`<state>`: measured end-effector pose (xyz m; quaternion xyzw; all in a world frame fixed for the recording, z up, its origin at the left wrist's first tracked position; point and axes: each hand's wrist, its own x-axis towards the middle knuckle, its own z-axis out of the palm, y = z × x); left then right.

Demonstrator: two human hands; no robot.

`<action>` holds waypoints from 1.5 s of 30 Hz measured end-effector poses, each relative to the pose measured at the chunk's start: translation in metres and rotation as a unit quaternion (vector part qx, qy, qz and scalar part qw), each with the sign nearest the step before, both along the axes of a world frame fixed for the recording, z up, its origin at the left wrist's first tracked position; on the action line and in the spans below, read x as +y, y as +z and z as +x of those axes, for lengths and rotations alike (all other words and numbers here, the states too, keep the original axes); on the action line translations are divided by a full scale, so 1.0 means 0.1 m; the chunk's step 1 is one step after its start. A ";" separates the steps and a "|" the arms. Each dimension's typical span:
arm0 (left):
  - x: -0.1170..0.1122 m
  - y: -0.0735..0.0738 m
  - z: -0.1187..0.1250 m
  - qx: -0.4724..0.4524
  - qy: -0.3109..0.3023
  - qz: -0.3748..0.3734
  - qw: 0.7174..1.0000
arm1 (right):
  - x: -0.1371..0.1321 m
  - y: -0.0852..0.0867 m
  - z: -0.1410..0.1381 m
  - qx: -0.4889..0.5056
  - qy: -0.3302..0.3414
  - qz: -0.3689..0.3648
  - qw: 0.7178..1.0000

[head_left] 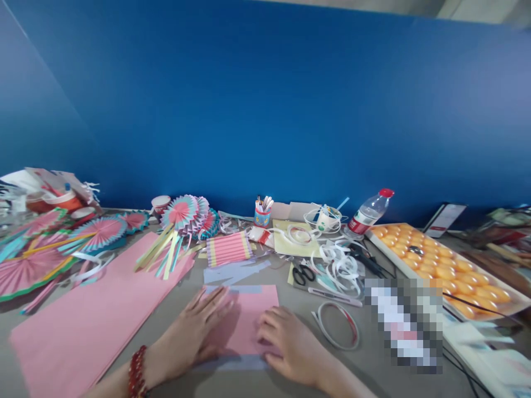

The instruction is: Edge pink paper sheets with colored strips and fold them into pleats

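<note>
A piece of pink paper (244,323) is laid flat on the tabletop (292,301), directly nearer than the pleated panel (229,249), and is bordered by a lilac far strip (244,289) and a lilac near strip (244,362). The two hands are set apart on it: its left side is covered by the left hand (193,329), palm down with fingers extended, and its right side is touched by the right hand (292,342), with fingers half curled. Whether the right edge is pinched cannot be told.

The piece can be judged very light, thin and limp, easily creased or torn, and apt to slide if pressed unevenly. It is best steadied with flat fingers on the pink middle, and best lifted by both side edges together, so that sagging is avoided. The strips are better not pulled, since how firmly they are fixed is not shown.

Loose lilac strips (236,272) are spread just nearer than the pleated panel. Scissors (304,273) and a cutter (335,297) are placed to the right of that panel and nearer, and large pink sheets (95,309) are laid to its left.
</note>
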<state>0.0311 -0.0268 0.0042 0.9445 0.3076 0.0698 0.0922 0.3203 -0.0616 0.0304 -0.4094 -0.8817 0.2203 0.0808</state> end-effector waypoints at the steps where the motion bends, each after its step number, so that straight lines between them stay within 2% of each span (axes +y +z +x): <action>1: 0.03 -0.04 -0.03 -0.003 0.000 0.007 1.000 | 0.01 0.01 0.00 0.005 -0.002 -0.002 1.000; 3: 0.07 -0.10 -0.08 -0.004 -0.008 0.016 1.000 | 0.05 0.03 0.01 0.013 -0.020 0.001 1.000; 6: 0.07 -0.10 -0.11 0.004 -0.016 0.024 1.000 | 0.10 0.03 0.04 0.018 -0.045 0.008 0.999; 12: 0.08 -0.03 -0.13 0.024 -0.001 0.023 0.999 | 0.30 -0.06 0.12 0.064 -0.015 -0.003 0.998; 15: 0.08 -0.09 -0.13 0.014 -0.004 0.029 0.999 | 0.55 -0.06 0.14 0.084 -0.056 0.030 0.994; 19: 0.10 -0.19 -0.12 -0.040 0.013 0.055 0.998 | 1.02 -0.04 0.09 0.094 -0.168 0.119 0.974; 22: 0.12 -0.18 -0.12 -0.070 0.011 0.068 0.995 | 1.33 -0.04 0.03 0.112 -0.182 0.117 0.970; 27: 0.15 -0.12 -0.13 -0.139 0.054 0.086 0.985 | 1.61 0.01 0.03 0.201 -0.189 0.061 0.959; 31: 0.15 -0.14 -0.11 -0.216 0.130 0.053 0.966 | 1.66 0.13 0.05 0.306 -0.192 -0.044 0.931; 33: 0.15 -0.14 -0.10 -0.231 0.147 0.043 0.961 | 1.62 0.20 0.05 0.352 -0.187 -0.100 0.912; 39: 0.11 -0.04 -0.08 -0.150 0.096 0.033 0.983 | 1.35 0.37 0.01 0.434 -0.192 -0.212 0.854; 45: 0.08 0.03 -0.04 -0.138 0.067 0.024 0.988 | 1.13 0.43 0.05 0.470 -0.224 -0.297 0.800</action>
